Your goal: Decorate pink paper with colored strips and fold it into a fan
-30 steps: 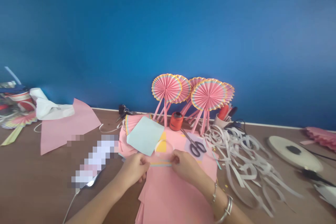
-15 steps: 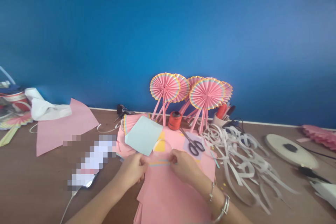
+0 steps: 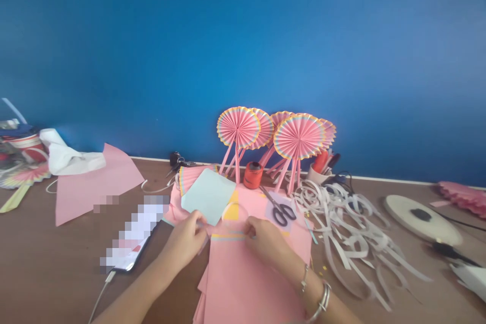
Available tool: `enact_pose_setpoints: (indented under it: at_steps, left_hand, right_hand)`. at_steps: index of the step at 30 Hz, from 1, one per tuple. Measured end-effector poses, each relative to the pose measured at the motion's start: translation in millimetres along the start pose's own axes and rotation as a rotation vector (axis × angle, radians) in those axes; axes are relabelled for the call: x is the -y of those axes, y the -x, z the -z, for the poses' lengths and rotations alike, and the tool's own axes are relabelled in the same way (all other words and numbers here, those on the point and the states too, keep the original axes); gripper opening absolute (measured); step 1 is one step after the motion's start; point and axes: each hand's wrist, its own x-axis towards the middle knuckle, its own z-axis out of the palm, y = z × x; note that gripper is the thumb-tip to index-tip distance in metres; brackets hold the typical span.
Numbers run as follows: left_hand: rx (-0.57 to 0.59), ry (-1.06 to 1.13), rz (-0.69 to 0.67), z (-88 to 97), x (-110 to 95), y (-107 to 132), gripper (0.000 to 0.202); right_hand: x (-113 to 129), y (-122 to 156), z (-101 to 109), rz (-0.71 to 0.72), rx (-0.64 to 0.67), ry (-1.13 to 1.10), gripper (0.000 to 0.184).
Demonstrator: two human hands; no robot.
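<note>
The striped paper edge [image 3: 228, 237] was set crosswise between left hand [image 3: 187, 237] and nearer right hand [image 3: 265, 239] — both pinched narrow, anything held indiscernible.

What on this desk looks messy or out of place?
The white strips lie in a loose tangle right of the pink sheets, looking messy beside that layered stack. Tiny yellow scraps are scattered between them, like stray cuttings.

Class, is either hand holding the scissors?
No, the dark-handled scissors lie on the lilac paper, with the left hand and the right hand both apart from them.
</note>
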Motion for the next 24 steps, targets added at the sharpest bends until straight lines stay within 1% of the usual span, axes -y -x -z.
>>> enact_pose_setpoints:
  at_steps: [2,3,4,6,7,8,10,12,15,18,22,24]
  left_hand:
    - [-0.183,-0.096,-0.139,-0.2,-6.2,8.9,0.018]
    - [-0.224,-0.129,-0.235,-3.0,-9.7,13.9,0.019]
    - [-0.212,-0.151,-0.358,-7.7,-12.8,18.6,0.022]
    - [-0.101,-0.233,-0.64,-22.6,-16.5,25.4,0.029]
    - [-0.064,-0.289,-0.725,-32.2,-16.6,27.1,0.03]
    - [-0.062,-0.367,-0.773,-42.5,-15.2,27.5,0.033]
    - [-0.08,-0.565,-0.8,-63.5,-9.3,25.5,0.03]
    - [-0.159,-0.688,-0.799,-81.5,-1.5,21.9,0.025]
    - [-0.27,-0.798,-0.788,-97.8,6.9,18.8,0.024]
    - [-0.301,-0.874,-0.778,-101.1,7.7,19.5,0.028]
    - [-0.244,-0.871,-0.741,-97.3,2.3,21.3,0.027]
    - [-0.219,-0.868,-0.727,-95.4,-0.5,22.2,0.029]
  right_hand:
    - [0.6,0.5,0.6,-0.002,0.004,-0.001,0.023]
    - [1.0,0.7,0.8,-0.003,0.005,-0.003,0.023]
    - [1.4,0.9,1.0,-0.004,0.007,-0.004,0.024]
    - [2.0,1.1,1.1,0.001,0.003,-0.004,0.024]
    - [2.2,1.1,1.2,0.007,-0.004,-0.003,0.024]
    - [2.3,1.0,1.3,0.012,-0.008,-0.003,0.024]
    - [2.4,0.7,1.6,0.017,-0.008,-0.004,0.023]
    - [1.8,0.4,1.8,0.016,-0.003,-0.003,0.023]
    - [-0.7,-0.3,1.2,0.033,-0.011,-0.001,0.023]
    - [-3.8,-1.0,0.4,0.068,-0.025,-0.012,0.024]
    - [-3.3,-0.6,3.3,0.09,-0.008,-0.033,0.024]
    - [-1.3,0.0,6.0,0.09,0.007,-0.04,0.025]
